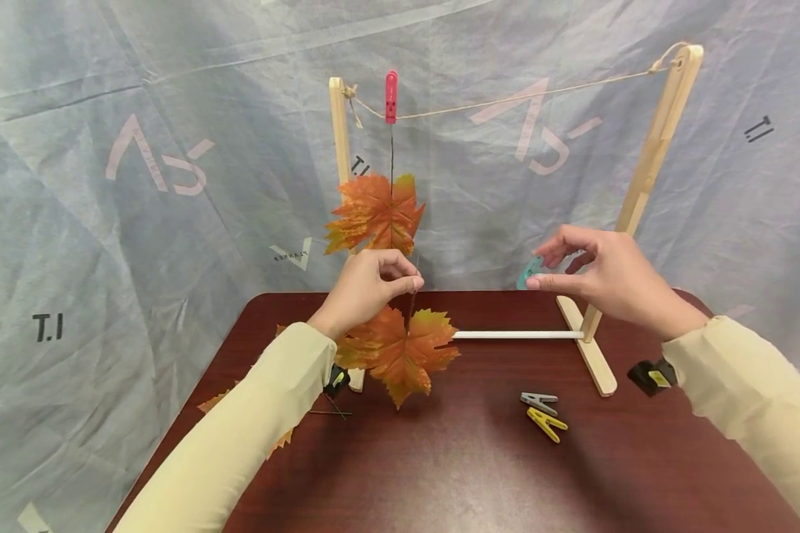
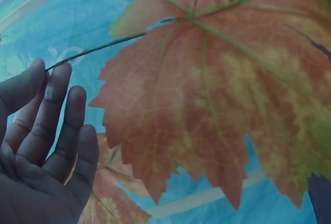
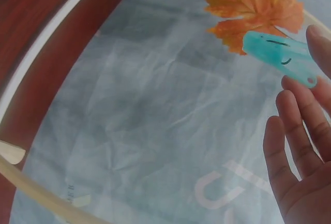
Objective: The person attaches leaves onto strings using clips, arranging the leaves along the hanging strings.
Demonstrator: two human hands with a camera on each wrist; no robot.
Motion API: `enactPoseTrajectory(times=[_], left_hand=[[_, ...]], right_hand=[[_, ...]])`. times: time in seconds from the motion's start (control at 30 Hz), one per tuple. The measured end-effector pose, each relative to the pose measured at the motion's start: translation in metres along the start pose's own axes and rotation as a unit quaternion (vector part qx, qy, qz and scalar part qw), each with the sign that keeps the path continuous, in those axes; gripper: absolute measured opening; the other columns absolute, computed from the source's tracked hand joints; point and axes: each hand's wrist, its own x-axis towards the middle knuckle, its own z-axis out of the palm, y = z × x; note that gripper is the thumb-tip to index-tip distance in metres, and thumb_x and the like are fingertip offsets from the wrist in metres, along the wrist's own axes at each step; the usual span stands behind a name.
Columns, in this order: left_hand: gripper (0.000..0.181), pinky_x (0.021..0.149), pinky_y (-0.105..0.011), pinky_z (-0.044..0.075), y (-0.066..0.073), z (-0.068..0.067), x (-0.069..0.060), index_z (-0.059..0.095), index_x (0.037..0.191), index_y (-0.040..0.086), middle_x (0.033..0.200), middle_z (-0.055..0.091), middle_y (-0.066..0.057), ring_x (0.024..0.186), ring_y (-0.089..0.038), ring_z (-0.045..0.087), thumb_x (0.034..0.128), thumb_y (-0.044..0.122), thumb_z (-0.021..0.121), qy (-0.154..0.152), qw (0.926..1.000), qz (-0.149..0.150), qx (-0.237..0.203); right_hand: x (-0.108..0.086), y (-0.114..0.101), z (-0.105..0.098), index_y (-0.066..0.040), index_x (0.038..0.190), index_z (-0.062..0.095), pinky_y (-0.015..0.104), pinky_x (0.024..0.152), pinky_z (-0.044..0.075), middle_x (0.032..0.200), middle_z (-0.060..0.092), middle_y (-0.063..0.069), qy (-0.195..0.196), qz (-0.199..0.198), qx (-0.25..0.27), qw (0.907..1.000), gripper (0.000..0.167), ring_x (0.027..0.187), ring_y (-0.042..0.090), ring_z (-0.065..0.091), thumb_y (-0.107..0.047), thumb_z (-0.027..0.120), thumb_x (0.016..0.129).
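My left hand (image 1: 378,287) pinches the thin dark stem of an orange autumn leaf (image 1: 407,354), which hangs below the fingers; the left wrist view shows the same leaf (image 2: 207,79) large. My right hand (image 1: 607,270) holds a teal clothespin (image 1: 530,272) between thumb and fingers, off to the right of the leaf. In the right wrist view the clothespin (image 3: 279,56) sticks out past the fingertips. Behind and above the left hand, another orange leaf (image 1: 380,213) hangs by its stem from a red clothespin (image 1: 390,96) clipped on the string (image 1: 527,96).
Two wooden posts (image 1: 647,174) hold the string, and a white rod (image 1: 516,335) runs low between them. A grey clothespin (image 1: 539,402) and a yellow clothespin (image 1: 547,425) lie on the dark red table (image 1: 453,474). More leaves (image 1: 281,442) lie partly hidden under my left forearm.
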Motion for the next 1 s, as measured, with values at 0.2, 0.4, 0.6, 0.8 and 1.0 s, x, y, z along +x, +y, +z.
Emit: enactPoseTrajectory(times=[0.2, 0.4, 0.6, 0.8, 1.0], left_hand=[[0.01, 0.069, -0.033, 0.048, 0.006, 0.003, 0.008, 0.076, 0.096, 0.014, 0.088, 0.075, 0.0, 0.081, -0.019, 0.066, 0.0945, 0.024, 0.075, 0.032, 0.9994, 0.009, 0.006], [0.011, 0.066, -0.032, 0.044, 0.011, 0.004, 0.018, 0.076, 0.096, 0.017, 0.084, 0.074, 0.003, 0.077, -0.016, 0.061, 0.0935, 0.027, 0.077, 0.048, 0.9987, 0.013, 0.013], [0.011, 0.07, -0.032, 0.047, 0.017, 0.005, 0.027, 0.076, 0.097, 0.017, 0.083, 0.074, 0.004, 0.079, -0.013, 0.064, 0.0931, 0.028, 0.077, 0.052, 0.9986, 0.009, 0.007], [0.012, 0.069, -0.032, 0.048, 0.023, 0.005, 0.037, 0.075, 0.1, 0.017, 0.084, 0.074, 0.005, 0.079, -0.013, 0.065, 0.095, 0.029, 0.075, 0.053, 0.9985, 0.012, 0.01], [0.011, 0.071, -0.033, 0.048, 0.032, 0.005, 0.046, 0.074, 0.099, 0.017, 0.085, 0.073, 0.004, 0.08, -0.014, 0.064, 0.0962, 0.027, 0.073, 0.053, 0.9981, 0.024, -0.019]], right_hand=[[0.012, -0.004, -0.008, -0.017, 0.092, 0.077, 0.014, 0.072, 0.047, 0.088, 0.074, 0.0, 0.005, -0.014, -0.004, 0.9999, 0.02, 0.079, 0.004, 0.063, -0.022, 0.091, 0.078], [0.023, -0.01, -0.013, -0.018, 0.081, 0.076, 0.014, 0.069, 0.048, 0.09, 0.077, -0.002, 0.022, 0.006, 0.009, 0.9997, 0.015, 0.076, 0.004, 0.064, -0.021, 0.091, 0.079], [0.033, -0.018, -0.017, -0.017, 0.081, 0.077, 0.014, 0.069, 0.048, 0.09, 0.077, -0.003, 0.031, -0.006, 0.013, 0.9994, 0.014, 0.075, 0.003, 0.064, -0.02, 0.091, 0.079], [0.046, -0.027, -0.023, -0.016, 0.084, 0.078, 0.017, 0.064, 0.049, 0.092, 0.077, -0.007, 0.03, -0.012, 0.017, 0.9993, 0.014, 0.074, 0.005, 0.066, -0.023, 0.09, 0.08], [0.058, -0.034, -0.03, -0.014, 0.084, 0.077, 0.021, 0.057, 0.049, 0.097, 0.076, -0.012, 0.026, -0.015, 0.018, 0.9994, 0.018, 0.07, 0.008, 0.069, -0.028, 0.087, 0.083]])
